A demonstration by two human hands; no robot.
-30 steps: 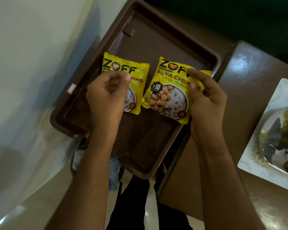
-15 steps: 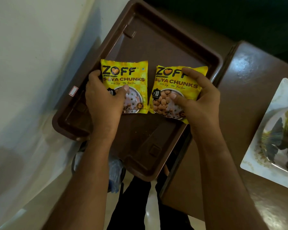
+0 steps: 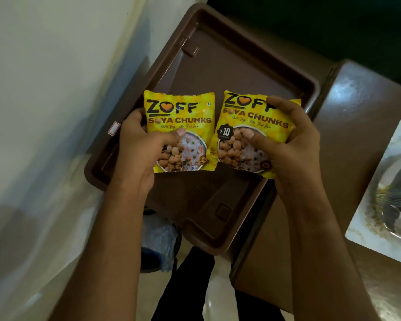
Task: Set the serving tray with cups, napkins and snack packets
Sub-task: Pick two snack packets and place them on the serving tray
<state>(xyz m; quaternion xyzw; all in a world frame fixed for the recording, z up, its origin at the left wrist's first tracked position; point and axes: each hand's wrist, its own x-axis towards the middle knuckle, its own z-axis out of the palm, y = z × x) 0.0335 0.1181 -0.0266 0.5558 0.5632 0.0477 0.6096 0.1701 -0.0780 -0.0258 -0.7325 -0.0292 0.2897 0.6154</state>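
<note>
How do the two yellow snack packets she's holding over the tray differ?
The left packet sits square to the camera, while the right packet is tilted. The left hand leaves the left packet's brand name clear; the right hand covers part of the right packet's. Both are yellow soya chunks packs held over the brown tray.

Two yellow snack packets [image 3: 181,130] [image 3: 252,133] side by side, seemingly just above brown tray [image 3: 241,72].
</note>
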